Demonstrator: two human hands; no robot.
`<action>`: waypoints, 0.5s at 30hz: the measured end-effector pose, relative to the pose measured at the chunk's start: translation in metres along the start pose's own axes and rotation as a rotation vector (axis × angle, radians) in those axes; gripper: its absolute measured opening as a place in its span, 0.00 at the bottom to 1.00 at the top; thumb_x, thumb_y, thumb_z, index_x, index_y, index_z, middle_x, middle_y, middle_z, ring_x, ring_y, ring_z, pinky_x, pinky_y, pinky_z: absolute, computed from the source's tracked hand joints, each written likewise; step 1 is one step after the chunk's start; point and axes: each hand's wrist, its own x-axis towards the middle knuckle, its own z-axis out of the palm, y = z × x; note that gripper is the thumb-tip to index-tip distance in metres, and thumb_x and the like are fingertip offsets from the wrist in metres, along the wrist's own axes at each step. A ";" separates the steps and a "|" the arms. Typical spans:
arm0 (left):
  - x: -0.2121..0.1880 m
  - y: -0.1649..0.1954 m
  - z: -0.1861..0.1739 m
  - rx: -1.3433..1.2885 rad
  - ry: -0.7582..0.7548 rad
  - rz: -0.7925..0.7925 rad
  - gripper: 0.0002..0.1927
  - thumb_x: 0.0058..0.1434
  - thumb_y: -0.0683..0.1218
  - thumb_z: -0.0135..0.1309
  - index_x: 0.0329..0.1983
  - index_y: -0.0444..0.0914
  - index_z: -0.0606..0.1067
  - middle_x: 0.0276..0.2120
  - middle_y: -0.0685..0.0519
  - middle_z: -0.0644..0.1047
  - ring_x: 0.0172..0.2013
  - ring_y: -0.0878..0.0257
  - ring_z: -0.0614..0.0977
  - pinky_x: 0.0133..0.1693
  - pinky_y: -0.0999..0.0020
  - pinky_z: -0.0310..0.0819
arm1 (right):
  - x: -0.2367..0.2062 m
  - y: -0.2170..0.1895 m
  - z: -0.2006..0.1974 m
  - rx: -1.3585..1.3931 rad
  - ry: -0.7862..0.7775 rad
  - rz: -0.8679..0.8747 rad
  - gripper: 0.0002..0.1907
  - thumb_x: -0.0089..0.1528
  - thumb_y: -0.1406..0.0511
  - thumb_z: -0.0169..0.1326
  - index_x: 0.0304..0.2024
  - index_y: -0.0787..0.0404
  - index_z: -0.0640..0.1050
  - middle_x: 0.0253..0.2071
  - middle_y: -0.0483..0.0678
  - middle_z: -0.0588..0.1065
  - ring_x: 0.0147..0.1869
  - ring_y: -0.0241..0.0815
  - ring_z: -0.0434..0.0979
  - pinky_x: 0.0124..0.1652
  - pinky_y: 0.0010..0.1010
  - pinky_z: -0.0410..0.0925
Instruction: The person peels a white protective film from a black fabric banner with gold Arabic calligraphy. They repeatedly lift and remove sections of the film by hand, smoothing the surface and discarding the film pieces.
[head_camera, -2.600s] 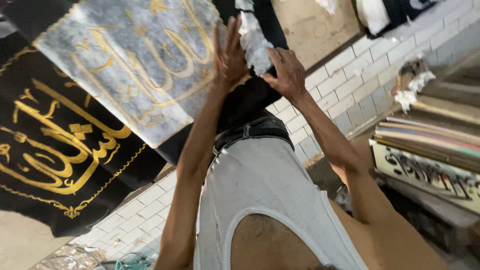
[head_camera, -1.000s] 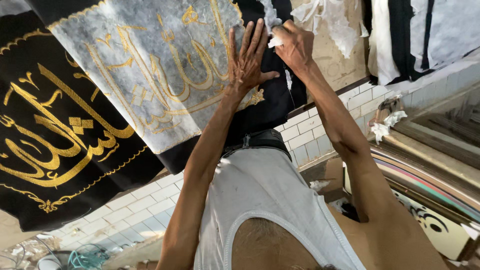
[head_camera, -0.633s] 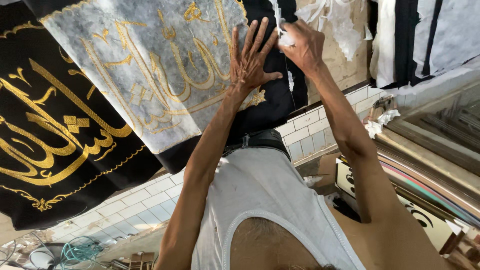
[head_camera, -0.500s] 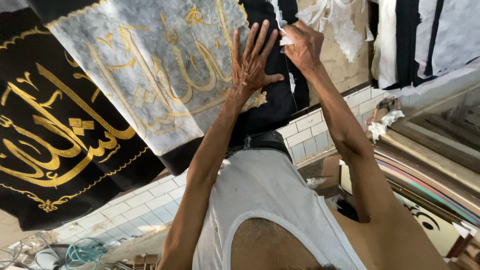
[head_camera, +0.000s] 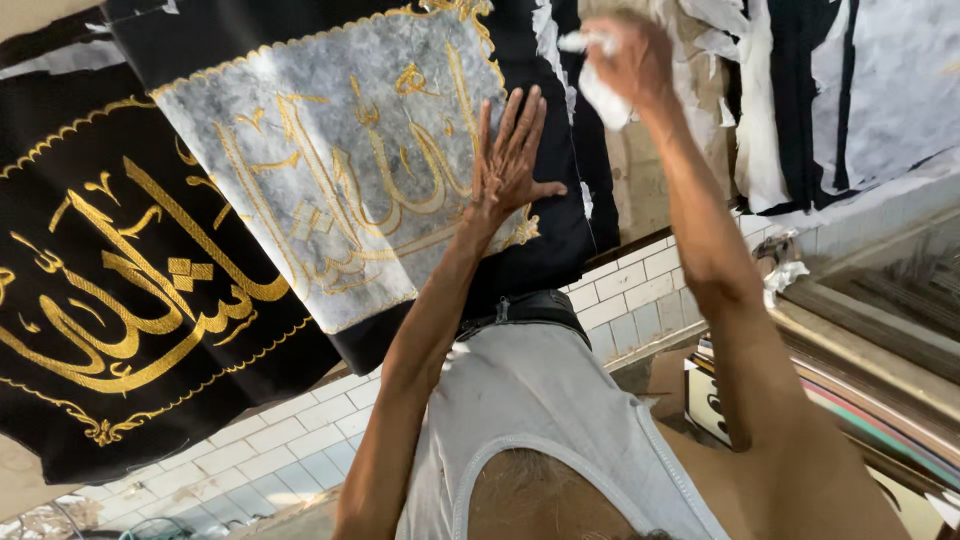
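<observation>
Grey paper backing (head_camera: 340, 190) on the black cloth (head_camera: 540, 230): left hand (head_camera: 510, 160) pressed flat, fingers open; right hand (head_camera: 625, 60) clenched on a white paper scrap (head_camera: 605, 95).

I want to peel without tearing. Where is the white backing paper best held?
Probably at its loose torn edge, where the right hand already pinches the white backing paper. Come from the black cloth's bare side, while the flat left hand presses the gold-embroidered panel.
</observation>
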 end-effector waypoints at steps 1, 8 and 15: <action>0.004 -0.004 0.000 -0.006 0.017 0.012 0.75 0.33 0.79 0.65 0.77 0.31 0.56 0.77 0.47 0.51 0.77 0.51 0.48 0.75 0.38 0.34 | -0.007 -0.016 0.000 0.018 -0.061 0.085 0.12 0.63 0.63 0.62 0.49 0.57 0.83 0.43 0.47 0.81 0.46 0.44 0.82 0.46 0.38 0.74; 0.044 -0.030 0.001 -0.021 -0.010 0.037 0.77 0.34 0.82 0.63 0.76 0.29 0.56 0.77 0.44 0.52 0.77 0.51 0.49 0.75 0.38 0.32 | -0.012 -0.066 0.023 -0.043 0.045 0.163 0.11 0.59 0.67 0.69 0.44 0.53 0.84 0.41 0.45 0.80 0.37 0.41 0.82 0.35 0.33 0.73; 0.047 -0.028 0.004 0.041 -0.038 -0.009 0.77 0.30 0.81 0.64 0.78 0.35 0.56 0.78 0.50 0.52 0.77 0.55 0.48 0.75 0.40 0.32 | -0.008 -0.021 0.051 -0.239 0.204 0.031 0.10 0.50 0.67 0.66 0.32 0.57 0.78 0.31 0.47 0.75 0.31 0.46 0.77 0.30 0.39 0.69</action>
